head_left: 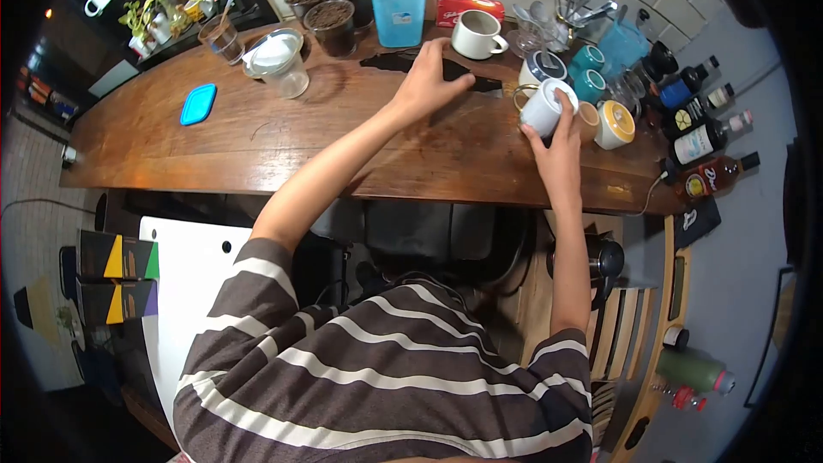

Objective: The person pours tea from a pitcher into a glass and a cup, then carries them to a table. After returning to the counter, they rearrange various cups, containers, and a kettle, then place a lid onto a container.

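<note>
My right hand is wrapped round a white lidded canister, held tilted over the right part of the wooden counter. Close behind it stand a white jar, and to the right a white jar with a yellow lid and a peach-coloured cup. My left hand holds nothing; its thumb and fingers are apart over a black flat piece on the counter. Just beyond that hand are a white mug and a light blue plastic container.
Dark pots of soil, a clear glass jar and a blue lid occupy the counter's left side. Teal cups, a holder of spoons and several bottles crowd the right end. A red box sits by the wall.
</note>
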### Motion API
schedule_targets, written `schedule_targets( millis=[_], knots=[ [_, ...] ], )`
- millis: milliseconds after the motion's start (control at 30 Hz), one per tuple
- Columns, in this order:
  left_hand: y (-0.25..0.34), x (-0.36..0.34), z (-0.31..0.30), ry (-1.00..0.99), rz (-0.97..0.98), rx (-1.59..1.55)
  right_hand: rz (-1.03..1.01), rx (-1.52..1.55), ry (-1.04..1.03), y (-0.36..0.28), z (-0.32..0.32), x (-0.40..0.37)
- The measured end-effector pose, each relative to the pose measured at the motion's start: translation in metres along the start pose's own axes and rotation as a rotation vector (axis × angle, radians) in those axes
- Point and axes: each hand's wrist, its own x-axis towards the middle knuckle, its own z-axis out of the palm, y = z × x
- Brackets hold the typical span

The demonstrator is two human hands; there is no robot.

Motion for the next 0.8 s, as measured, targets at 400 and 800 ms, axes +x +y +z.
schedule_targets(
  millis=[400,800],
  knots=[
    [-0.06,0.082,0.076,0.105,-0.003,0.09,0.09,0.151,0.102,-0.05,-0.058,-0.112],
    [-0.046,0.084,0.072,0.087,-0.074,-0.081,0.226,0.314,0.112,-0.056,-0.047,-0.162]
  ],
)
